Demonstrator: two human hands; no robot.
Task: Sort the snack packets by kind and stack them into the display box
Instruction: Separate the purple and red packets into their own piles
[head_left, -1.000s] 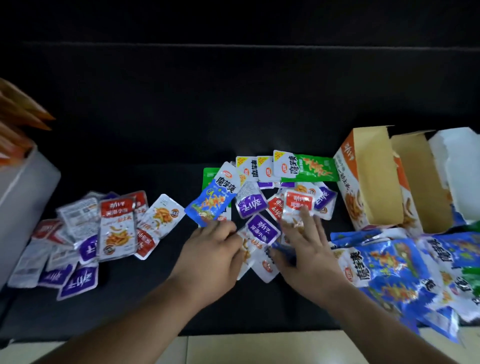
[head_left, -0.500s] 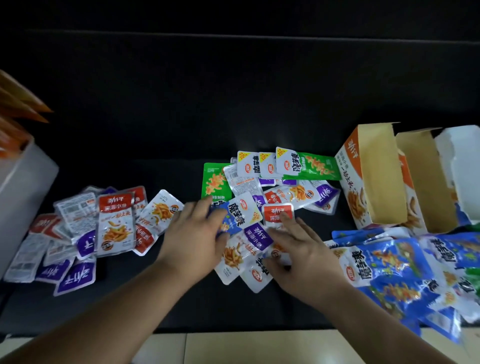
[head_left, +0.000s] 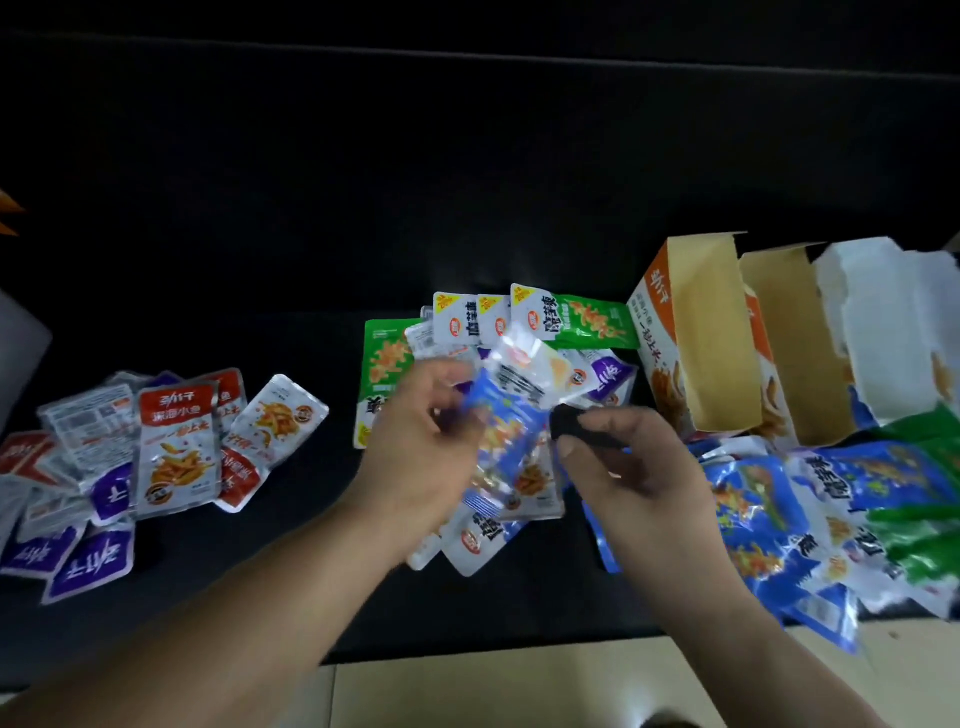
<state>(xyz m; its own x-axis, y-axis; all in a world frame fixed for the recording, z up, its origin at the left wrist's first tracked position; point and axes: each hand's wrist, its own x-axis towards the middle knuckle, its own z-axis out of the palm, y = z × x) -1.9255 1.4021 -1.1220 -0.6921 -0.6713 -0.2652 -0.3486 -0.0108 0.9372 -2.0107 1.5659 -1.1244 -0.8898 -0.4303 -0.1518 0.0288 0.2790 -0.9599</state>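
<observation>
My left hand (head_left: 415, 441) holds a blue snack packet (head_left: 506, 434) lifted over the middle heap, with a white packet (head_left: 524, 371) behind it. My right hand (head_left: 628, 473) hovers just right of them, thumb and forefinger curled near their edge; blur hides any grip. Green packets (head_left: 592, 322) lie at the back of the heap. Red and purple packets (head_left: 176, 447) are spread at the left. Large blue packets (head_left: 753, 509) pile up at the right. The orange display box (head_left: 696, 332) stands open behind them.
Two more open boxes, one brown inside (head_left: 789, 338) and one white (head_left: 872, 322), stand right of the orange box. A pale container (head_left: 21, 353) sits at the far left edge. The dark table ends at a light strip (head_left: 519, 686) near me.
Both hands have risen off the heap. The left one has picked up the blue packet and tilted it upright, while the right has lifted away from the packets it was pressing.
</observation>
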